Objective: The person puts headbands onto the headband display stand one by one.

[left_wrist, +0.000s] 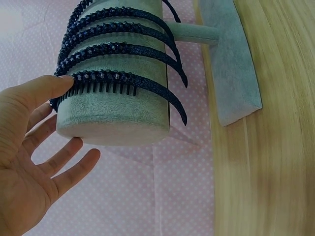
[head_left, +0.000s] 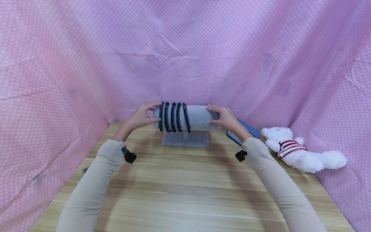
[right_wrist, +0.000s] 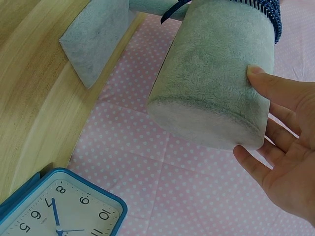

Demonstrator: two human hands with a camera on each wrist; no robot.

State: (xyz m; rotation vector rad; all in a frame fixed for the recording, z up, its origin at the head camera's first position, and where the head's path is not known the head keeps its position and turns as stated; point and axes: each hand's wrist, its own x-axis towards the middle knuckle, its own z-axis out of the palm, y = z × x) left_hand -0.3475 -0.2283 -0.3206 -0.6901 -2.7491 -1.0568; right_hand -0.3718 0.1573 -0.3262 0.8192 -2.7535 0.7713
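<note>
A grey plush headband display stand (head_left: 200,117) carries several dark beaded headbands (head_left: 173,116) side by side on its left half. My left hand (head_left: 141,115) grips the roll's left end. In the left wrist view its thumb lies on the outermost headband (left_wrist: 113,77), and other fingers pass partly hidden behind the roll. At the bare right end, my right hand (head_left: 224,117) holds the roll between thumb and fingers. The right wrist view shows that thumb pressing the plush cylinder (right_wrist: 211,73), with the fingers at its far side and end. Under the roll, the flat base (head_left: 185,140) is at the wooden table's far side.
Behind my right wrist lies a blue-framed clock (right_wrist: 64,196), beside a white plush bear (head_left: 301,149) in a striped top. Pink dotted cloth (head_left: 185,64) surrounds the wooden table (head_left: 185,187). A small grey object (head_left: 85,169) sits at the left edge, partly behind my sleeve.
</note>
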